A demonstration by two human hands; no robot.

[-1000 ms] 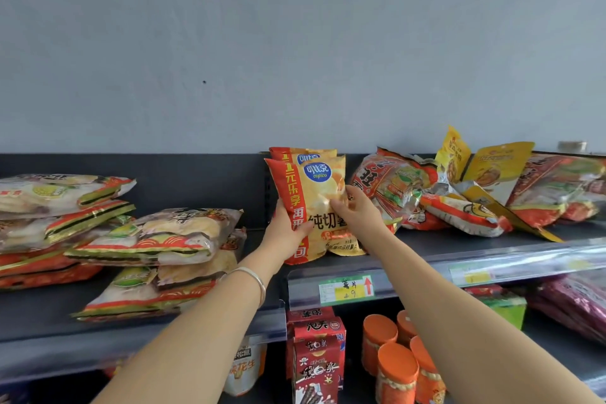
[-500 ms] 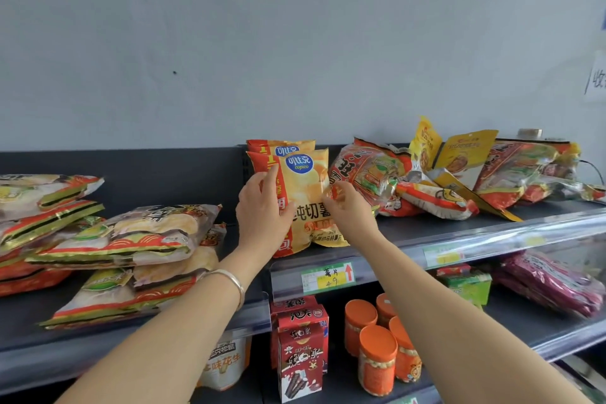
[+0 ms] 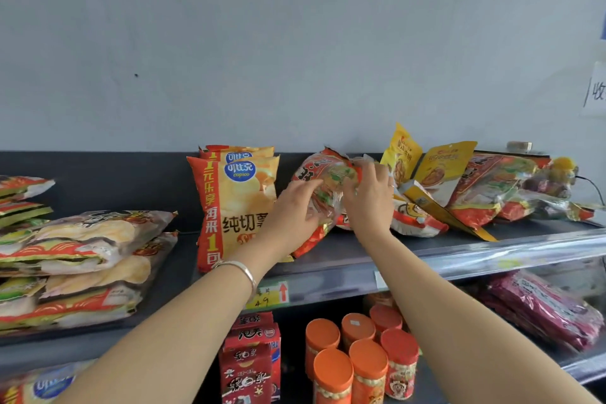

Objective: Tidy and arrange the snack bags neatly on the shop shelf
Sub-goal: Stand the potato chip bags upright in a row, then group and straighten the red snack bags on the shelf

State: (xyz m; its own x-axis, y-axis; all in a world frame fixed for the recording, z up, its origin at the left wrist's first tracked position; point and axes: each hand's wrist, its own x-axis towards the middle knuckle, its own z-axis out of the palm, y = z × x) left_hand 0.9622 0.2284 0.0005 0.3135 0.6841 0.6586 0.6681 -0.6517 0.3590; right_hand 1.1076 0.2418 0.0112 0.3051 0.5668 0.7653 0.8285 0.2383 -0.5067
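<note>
Two orange-yellow chip bags point(image 3: 234, 203) stand upright against the back of the top shelf point(image 3: 410, 256). Just right of them leans a red snack bag point(image 3: 328, 174) with a clear window. My left hand point(image 3: 292, 216) grips its left side and my right hand point(image 3: 369, 200) grips its right side, fingers curled over the top. Behind my right hand lies a jumble of red bags point(image 3: 485, 193) and two yellow pouches point(image 3: 439, 167).
Flat stacks of chip bags point(image 3: 82, 256) fill the shelf's left part. Below are red boxes point(image 3: 252, 357), orange-lidded jars point(image 3: 360, 354) and magenta packs point(image 3: 541, 308). A price tag point(image 3: 269, 295) sits on the shelf rail. A grey wall rises behind.
Both hands left the upright orange-yellow chip bag and moved right onto the red snack bag, which they now hold. The view shifted slightly right.
</note>
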